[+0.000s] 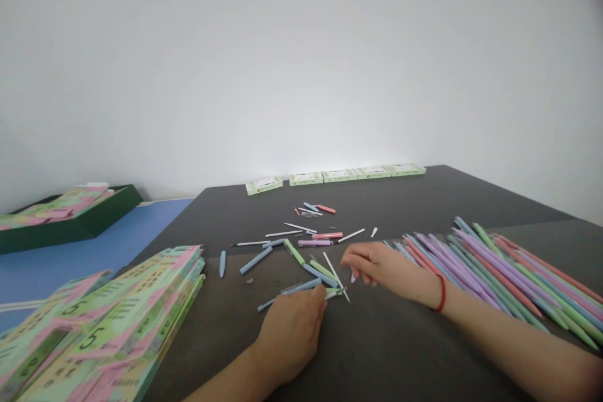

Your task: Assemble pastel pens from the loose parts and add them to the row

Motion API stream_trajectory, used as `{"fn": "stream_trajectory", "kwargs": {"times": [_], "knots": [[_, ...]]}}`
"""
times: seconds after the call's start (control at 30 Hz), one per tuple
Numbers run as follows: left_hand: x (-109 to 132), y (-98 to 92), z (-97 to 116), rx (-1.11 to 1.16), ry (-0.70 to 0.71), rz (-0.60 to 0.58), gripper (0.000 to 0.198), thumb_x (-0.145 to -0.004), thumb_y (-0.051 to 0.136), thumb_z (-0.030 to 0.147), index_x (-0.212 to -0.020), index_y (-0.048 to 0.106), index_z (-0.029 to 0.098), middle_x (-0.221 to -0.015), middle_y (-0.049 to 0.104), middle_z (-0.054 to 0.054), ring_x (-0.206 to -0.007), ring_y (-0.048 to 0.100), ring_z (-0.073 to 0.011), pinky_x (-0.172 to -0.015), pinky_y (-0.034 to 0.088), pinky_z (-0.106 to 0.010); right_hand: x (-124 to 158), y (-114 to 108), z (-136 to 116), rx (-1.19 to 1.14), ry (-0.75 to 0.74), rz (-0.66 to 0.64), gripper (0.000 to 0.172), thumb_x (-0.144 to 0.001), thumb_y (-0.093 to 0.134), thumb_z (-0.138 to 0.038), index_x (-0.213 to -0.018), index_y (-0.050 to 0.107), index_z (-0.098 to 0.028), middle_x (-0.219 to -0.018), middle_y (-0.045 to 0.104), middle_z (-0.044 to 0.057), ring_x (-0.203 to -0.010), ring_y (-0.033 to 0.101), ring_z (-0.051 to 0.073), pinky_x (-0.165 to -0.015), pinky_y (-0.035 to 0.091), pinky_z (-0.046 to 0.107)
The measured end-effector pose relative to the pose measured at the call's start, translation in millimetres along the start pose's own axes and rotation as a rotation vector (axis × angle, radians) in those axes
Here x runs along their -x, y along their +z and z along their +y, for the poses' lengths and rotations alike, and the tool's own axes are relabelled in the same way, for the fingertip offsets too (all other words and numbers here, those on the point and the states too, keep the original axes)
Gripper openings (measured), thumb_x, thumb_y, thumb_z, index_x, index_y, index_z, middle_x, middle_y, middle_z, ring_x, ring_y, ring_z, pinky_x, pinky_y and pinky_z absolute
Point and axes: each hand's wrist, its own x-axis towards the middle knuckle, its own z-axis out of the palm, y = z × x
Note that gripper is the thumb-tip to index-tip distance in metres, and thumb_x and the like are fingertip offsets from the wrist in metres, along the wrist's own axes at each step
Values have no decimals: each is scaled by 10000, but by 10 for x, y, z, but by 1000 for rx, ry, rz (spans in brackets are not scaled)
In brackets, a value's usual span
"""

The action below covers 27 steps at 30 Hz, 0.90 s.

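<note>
My left hand (293, 333) is closed at the near edge of the scattered pen parts, a small green piece (335, 291) showing at its fingertips. A blue pen barrel (301, 287) lies just beyond it. To the right, my right hand (370, 262), with a red cord at the wrist, has its fingers curled down; a small purple tip (353, 277) shows beneath them. Between the hands lies a thin white refill (335, 275). Farther off are a purple barrel (315, 243), a red barrel (327, 235) and a light blue cap (222, 264).
Many coloured pens (499, 276) lie in a wide row on the right. Printed packs (122, 326) are stacked at the near left. A green tray (103, 217) holds more packs on a blue surface. Several flat boxes (339, 175) line the table's far edge.
</note>
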Motion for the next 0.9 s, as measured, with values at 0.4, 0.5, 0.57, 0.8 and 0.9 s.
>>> {"fn": "stream_trajectory", "kwargs": {"times": [0.4, 0.5, 0.57, 0.8, 0.9], "knots": [[24, -17, -61, 34, 18, 81, 197, -954, 320, 212, -860, 492, 195, -746, 647, -27, -702, 622, -184, -615, 407, -256, -524, 287, -157, 265, 61, 10, 66, -748, 640, -217, -711, 629, -164, -743, 654, 65, -704, 604, 209, -591, 356, 265], [23, -9, -72, 42, 21, 94, 177, -952, 324, 208, -862, 476, 203, -747, 646, -19, -700, 619, -186, -610, 398, -257, -410, 195, -142, 206, 64, 59, 33, -740, 622, -188, -726, 598, -171, -787, 641, 46, -710, 571, 176, -603, 351, 251], [17, -1, -79, 46, 22, 102, 179, -953, 319, 205, -855, 468, 207, -742, 644, -14, -690, 615, -187, -601, 389, -258, -275, 109, -109, 140, 75, 105, 20, -765, 587, -182, -755, 572, -172, -772, 620, 33, -703, 548, 160, -609, 355, 245], [22, 0, -75, 81, 61, 140, 227, -970, 285, 243, -828, 459, 214, -753, 627, -3, -676, 580, -179, -602, 369, -270, 374, 110, 67, -712, 92, 42, 137, -900, 470, -294, -928, 531, -174, -788, 568, 5, -595, 497, 100, -556, 414, 217], [60, -31, -65, 106, 167, 190, 207, -955, 302, 216, -819, 459, 210, -776, 611, -10, -686, 555, -173, -611, 356, -269, 583, 198, 73, -1266, 64, 8, 138, -845, 597, -312, -883, 581, -181, -777, 522, -3, -611, 476, 94, -592, 418, 227]]}}
